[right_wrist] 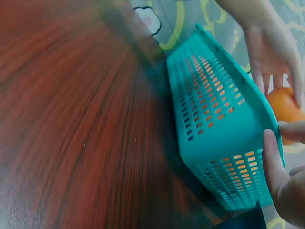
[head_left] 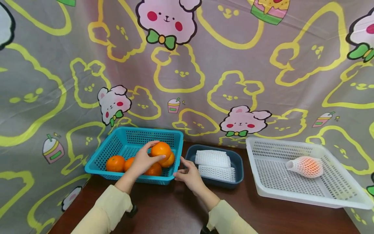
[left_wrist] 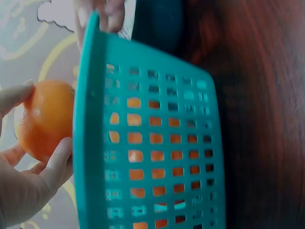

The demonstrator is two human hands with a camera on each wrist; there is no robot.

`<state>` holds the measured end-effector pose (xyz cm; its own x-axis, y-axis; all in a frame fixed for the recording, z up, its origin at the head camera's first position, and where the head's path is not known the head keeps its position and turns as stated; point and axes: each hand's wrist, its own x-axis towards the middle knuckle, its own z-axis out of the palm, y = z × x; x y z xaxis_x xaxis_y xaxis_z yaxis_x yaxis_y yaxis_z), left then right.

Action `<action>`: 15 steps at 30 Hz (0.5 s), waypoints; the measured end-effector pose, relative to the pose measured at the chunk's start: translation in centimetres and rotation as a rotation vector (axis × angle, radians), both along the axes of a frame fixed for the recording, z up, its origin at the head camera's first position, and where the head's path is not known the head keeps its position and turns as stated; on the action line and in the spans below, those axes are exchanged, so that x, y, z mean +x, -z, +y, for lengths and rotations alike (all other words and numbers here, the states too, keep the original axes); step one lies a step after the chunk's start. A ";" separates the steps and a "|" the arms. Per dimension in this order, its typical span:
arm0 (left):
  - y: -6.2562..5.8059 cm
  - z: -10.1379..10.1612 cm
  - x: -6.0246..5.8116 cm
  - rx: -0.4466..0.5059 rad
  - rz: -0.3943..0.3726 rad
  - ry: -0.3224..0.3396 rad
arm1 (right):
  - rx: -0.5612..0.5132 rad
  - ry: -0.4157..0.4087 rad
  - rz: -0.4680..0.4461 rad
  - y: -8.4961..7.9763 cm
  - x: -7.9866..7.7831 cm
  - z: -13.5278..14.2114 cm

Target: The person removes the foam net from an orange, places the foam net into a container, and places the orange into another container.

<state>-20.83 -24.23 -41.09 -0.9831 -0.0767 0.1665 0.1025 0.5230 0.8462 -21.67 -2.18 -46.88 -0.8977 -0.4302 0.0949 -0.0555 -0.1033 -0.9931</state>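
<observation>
In the head view my left hand point(head_left: 146, 157) holds an orange point(head_left: 161, 149) between thumb and fingers, over the right part of a teal basket point(head_left: 132, 177). Below and beside it, several more oranges point(head_left: 115, 163) lie in the basket, partly covered by the hand. The left wrist view shows the held orange point(left_wrist: 47, 119) at rim height, the thumb on its near side. My right hand point(head_left: 190, 176) grips the basket's right rim near the front corner; in the right wrist view its thumb point(right_wrist: 272, 155) lies against the outer wall.
Right of the basket stands a dark blue tray point(head_left: 239, 169) with white foam net sleeves point(head_left: 213, 158). Farther right, a white basket point(head_left: 295, 196) contains one fruit in a foam net point(head_left: 306, 167). A patterned cloth point(head_left: 187, 71) hangs behind the brown table point(head_left: 172, 208).
</observation>
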 end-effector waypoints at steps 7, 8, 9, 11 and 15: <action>0.4 -0.7 -1.9 0.049 -0.080 -0.075 | -0.026 0.019 -0.049 -0.1 0.3 -0.2; 0.5 -0.8 -2.1 0.063 -0.096 -0.087 | -0.024 0.021 -0.052 -0.1 0.3 -0.3; 0.6 -1.0 -2.3 0.074 -0.110 -0.100 | -0.024 0.022 -0.058 -0.2 0.3 -0.3; 0.8 -1.4 -2.7 0.090 -0.135 -0.128 | -0.024 0.022 -0.067 -0.3 0.4 -0.4; 1.2 -1.9 -3.6 0.068 -0.165 -0.175 | -0.025 0.029 -0.090 -0.3 0.4 -0.3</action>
